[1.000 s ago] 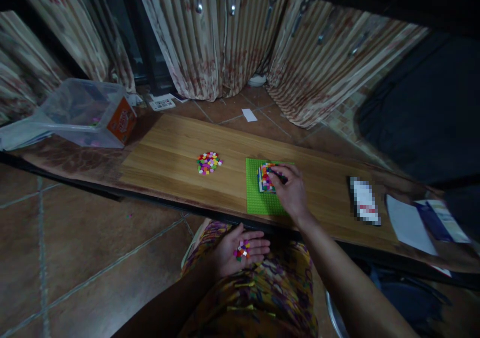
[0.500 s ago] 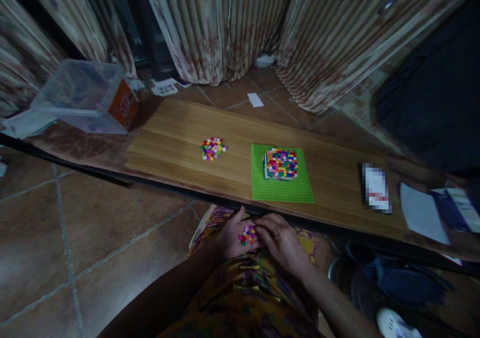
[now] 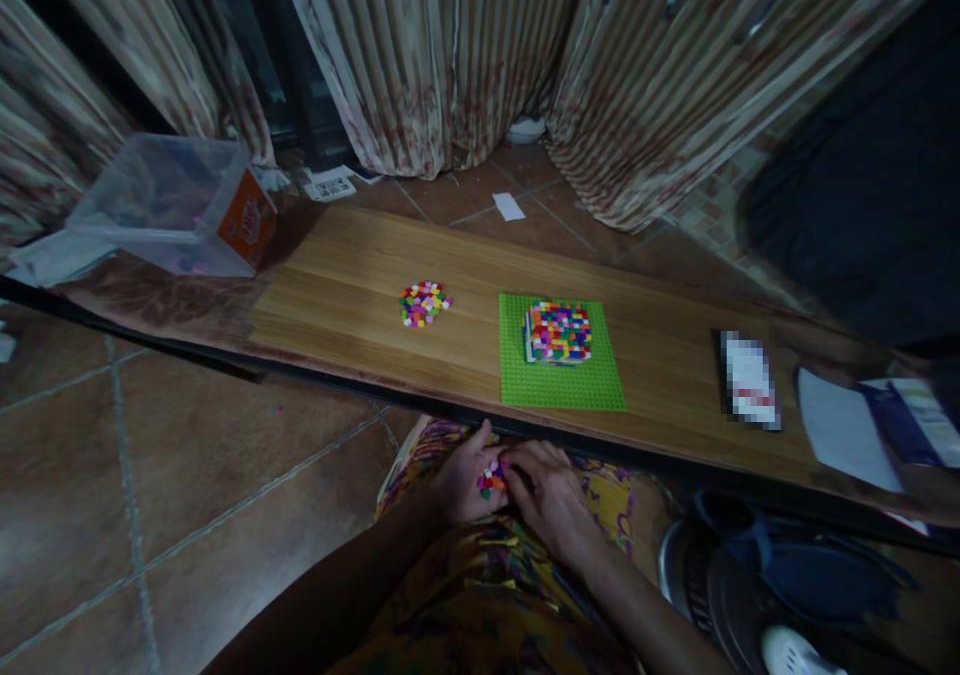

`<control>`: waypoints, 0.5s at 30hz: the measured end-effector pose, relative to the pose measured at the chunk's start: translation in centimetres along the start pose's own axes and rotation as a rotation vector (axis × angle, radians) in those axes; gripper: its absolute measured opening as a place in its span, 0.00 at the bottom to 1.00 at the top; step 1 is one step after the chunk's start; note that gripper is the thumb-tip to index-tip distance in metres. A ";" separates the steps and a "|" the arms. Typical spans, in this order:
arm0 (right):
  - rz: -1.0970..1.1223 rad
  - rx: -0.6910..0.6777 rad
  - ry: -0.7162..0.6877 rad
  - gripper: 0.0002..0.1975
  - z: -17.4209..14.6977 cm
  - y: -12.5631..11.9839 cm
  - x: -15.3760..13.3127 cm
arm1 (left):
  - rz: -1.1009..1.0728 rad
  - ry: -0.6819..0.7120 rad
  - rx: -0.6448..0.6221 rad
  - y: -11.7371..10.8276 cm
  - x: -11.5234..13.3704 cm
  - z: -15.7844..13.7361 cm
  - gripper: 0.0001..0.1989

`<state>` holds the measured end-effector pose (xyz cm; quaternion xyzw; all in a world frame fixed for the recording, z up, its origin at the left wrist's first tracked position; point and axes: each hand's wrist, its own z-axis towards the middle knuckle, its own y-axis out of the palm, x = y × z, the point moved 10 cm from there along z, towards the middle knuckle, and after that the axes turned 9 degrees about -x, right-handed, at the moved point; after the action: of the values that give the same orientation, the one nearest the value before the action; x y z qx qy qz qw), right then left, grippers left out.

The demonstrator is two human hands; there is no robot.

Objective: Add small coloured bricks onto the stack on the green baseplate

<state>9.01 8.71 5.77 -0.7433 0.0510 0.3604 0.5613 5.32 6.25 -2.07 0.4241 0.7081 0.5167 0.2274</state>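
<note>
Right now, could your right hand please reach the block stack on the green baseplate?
Probably yes: the right hand sits at the lap just below the block stack on the green baseplate, with nothing in between.
</note>
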 end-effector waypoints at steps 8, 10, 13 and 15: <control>0.243 0.251 0.096 0.07 1.1 -5.9 1.7 | -0.024 -0.043 -0.108 0.3 -0.4 0.7 0.32; 0.264 0.310 0.105 0.08 1.7 -7.3 2.0 | -0.025 -0.057 -0.118 -0.1 -0.6 0.8 0.35; 0.273 0.378 0.108 0.08 2.8 -8.8 2.4 | -0.026 -0.057 -0.123 -0.6 -0.6 0.9 0.36; 0.282 0.415 0.114 0.08 3.4 -9.6 2.7 | -0.033 -0.053 -0.129 -0.6 -0.6 0.9 0.35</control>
<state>13.96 16.04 11.43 -0.6170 0.2585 0.3742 0.6422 6.07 6.19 -2.99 0.4105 0.6740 0.5459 0.2814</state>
